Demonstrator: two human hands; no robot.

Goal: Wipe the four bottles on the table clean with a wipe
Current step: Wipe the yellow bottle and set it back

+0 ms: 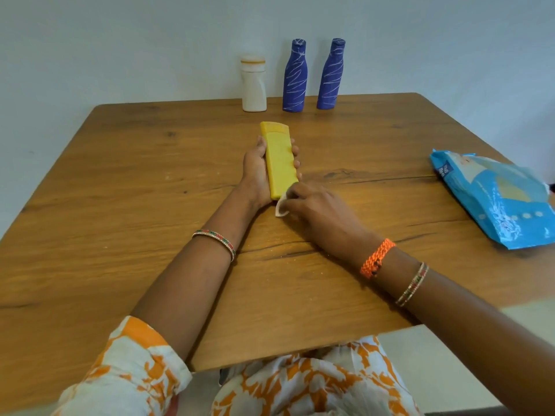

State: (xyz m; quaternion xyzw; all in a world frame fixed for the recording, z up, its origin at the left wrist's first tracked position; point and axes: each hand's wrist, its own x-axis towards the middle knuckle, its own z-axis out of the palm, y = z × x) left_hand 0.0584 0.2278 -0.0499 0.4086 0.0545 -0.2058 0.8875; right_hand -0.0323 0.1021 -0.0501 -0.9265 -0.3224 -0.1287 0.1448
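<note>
left hand (255,172) grasps the yellow bottle (280,162) above the table (120,175); right hand (312,205) pinches a wipe (280,208) against its lower end.

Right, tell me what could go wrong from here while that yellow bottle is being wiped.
1. The left hand grips the yellow bottle off the table while the right hand rubs the wipe at its near end; a hard stroke might push it loose.
2. The white bottle and two blue bottles stand close together near the far edge; reaching for one could topple a neighbour.
</note>
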